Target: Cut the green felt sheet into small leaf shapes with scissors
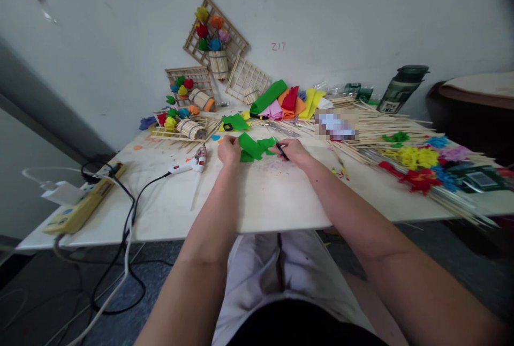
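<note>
My left hand (229, 151) is closed on the left end of a strip of green felt (254, 147) that lies on the white table (257, 201). At the felt's right end, my right hand (293, 151) grips black-handled scissors (282, 151). Both forearms reach out from the near edge over my lap.
A glue gun (191, 164) with its cord lies left of my hands, and a yellow power strip (82, 205) sits at the table's left end. Folded felt sheets (286, 102), bamboo sticks (377, 126), felt flowers (417, 166) and stick frames (214, 38) line the back and right. A dark bottle (401, 89) stands far right.
</note>
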A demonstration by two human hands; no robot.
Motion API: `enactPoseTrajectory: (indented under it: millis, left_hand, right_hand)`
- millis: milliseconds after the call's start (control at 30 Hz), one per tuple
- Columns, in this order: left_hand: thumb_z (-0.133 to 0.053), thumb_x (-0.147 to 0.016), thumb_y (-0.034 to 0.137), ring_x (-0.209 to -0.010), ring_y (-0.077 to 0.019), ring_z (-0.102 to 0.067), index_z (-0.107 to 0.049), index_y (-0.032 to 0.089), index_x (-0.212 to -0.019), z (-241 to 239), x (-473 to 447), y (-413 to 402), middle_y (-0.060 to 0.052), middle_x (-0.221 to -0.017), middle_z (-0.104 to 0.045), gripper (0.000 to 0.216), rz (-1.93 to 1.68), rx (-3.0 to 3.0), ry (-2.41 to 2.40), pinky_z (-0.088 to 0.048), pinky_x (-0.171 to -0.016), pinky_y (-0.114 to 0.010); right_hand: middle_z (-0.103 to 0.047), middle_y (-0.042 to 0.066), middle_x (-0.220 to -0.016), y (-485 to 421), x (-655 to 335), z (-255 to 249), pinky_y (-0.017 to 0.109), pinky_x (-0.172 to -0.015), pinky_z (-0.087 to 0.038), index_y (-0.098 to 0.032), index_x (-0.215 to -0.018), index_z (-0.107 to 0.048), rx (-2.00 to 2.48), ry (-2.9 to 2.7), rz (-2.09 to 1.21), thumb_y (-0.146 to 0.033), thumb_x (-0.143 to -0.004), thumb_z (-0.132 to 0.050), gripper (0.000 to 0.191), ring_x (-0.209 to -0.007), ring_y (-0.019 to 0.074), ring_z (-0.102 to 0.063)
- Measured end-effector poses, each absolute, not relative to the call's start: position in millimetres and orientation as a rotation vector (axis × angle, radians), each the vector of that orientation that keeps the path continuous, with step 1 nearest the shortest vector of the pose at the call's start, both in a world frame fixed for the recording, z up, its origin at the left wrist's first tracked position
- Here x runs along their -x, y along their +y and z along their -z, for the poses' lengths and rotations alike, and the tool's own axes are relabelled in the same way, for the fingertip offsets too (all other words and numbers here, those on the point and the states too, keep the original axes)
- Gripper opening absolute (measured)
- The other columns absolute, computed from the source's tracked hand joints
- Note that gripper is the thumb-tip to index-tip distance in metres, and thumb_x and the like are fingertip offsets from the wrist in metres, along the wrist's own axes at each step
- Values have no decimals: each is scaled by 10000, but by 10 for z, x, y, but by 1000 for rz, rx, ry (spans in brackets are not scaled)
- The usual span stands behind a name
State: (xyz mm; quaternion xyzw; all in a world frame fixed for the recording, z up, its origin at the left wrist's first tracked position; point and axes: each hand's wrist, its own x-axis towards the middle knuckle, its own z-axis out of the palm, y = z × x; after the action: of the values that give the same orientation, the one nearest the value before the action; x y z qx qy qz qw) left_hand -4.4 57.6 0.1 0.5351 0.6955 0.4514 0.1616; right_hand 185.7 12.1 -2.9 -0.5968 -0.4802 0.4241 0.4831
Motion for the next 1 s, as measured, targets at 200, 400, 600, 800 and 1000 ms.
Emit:
enactPoseTrajectory:
  millis: [200,400,600,800,1000]
  left_hand:
    - [-636,-796,221,-522,-123,-633,-522,182,-780,5,0,615,34,-599,-587,122,-1509,-1062,1304,-457,-544,-206]
    - [-725,-738,278,-486,-108,-621,-490,182,-765,-57,7,543,38,-564,-600,255,-1507,-932,1053,-422,-494,-177]
    - [-727,-739,264,-498,-110,-624,-512,185,-745,-35,35,556,47,-538,-586,229,-1500,-867,932,-441,-501,-185]
    - [-741,-737,233,-472,-101,-601,-514,189,-713,-47,2,545,58,-497,-548,233,-1471,-772,856,-472,-493,-184]
    - [-677,-800,188,-489,-91,-606,-532,180,-740,-46,-9,529,54,-515,-547,158,-1435,-727,805,-510,-542,-186]
  right_hand:
    - [-588,-14,-484,81,-1868,-15,152,-383,-387,-140,-754,-675,1403,-1164,-1096,-196,-782,-732,85,-397,61,-480]
    - [-634,-12,-562,54,-1875,-33,137,-421,-406,-141,-814,-675,1335,-1164,-1160,-179,-795,-712,56,-426,46,-498]
    - [-555,-28,-488,62,-1903,-46,170,-322,-273,-143,-860,-677,1441,-1200,-1087,-246,-804,-699,119,-356,68,-466]
    - [-557,-18,-580,65,-2006,-24,177,-357,-267,-160,-710,-586,1309,-1372,-1280,-347,-849,-633,238,-421,60,-468]
    - [-581,-22,-684,22,-2079,-76,189,-497,-389,-178,-846,-609,1001,-1317,-1475,-305,-784,-688,162,-567,93,-527]
